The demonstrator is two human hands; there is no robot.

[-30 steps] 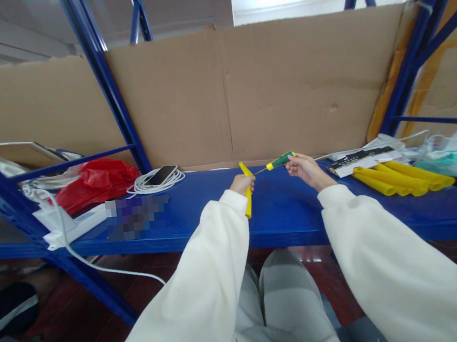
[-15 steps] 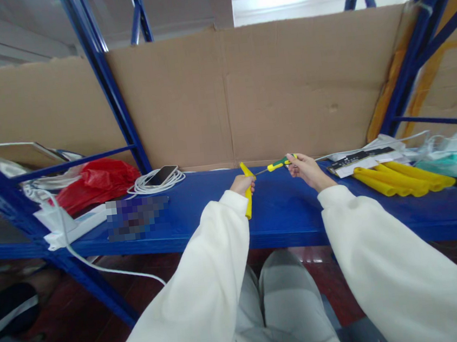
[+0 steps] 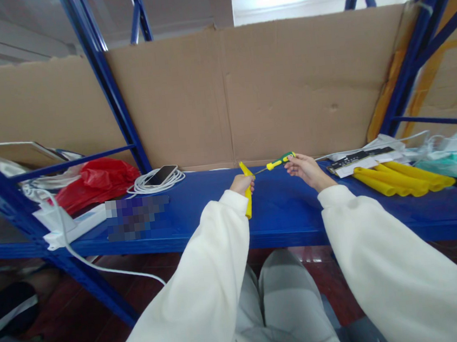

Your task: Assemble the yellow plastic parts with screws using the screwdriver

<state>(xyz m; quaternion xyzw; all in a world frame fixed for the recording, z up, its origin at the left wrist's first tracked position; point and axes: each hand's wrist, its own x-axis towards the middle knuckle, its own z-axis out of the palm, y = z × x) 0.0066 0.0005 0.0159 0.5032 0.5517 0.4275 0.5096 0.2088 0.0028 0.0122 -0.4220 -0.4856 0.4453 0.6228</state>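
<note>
My left hand (image 3: 243, 183) is closed around a long yellow plastic piece (image 3: 249, 207), held above the blue shelf (image 3: 285, 208). In my right hand (image 3: 305, 170), the fingertips pinch the end of a yellow-and-green screwdriver (image 3: 280, 161). Its thin metal shaft points left, and the tip meets the yellow piece beside my left fingers. Whether the tip sits on a screw is too small to tell. Several similar yellow pieces (image 3: 401, 179) lie together on the shelf, right of my right hand.
A phone (image 3: 162, 174) rests on a coil of white cable (image 3: 138, 187). Farther left are a red plastic bag (image 3: 93, 185) and a white power strip (image 3: 81, 223). A cardboard panel (image 3: 285, 89) stands behind the shelf. Clear bags (image 3: 449, 156) lie at right, and blue posts (image 3: 119, 106) flank the space.
The screwdriver's handle has turned and tilted slightly, and my right fingers have shifted a little to the left on it. My left hand and the yellow piece stay nearly still.
</note>
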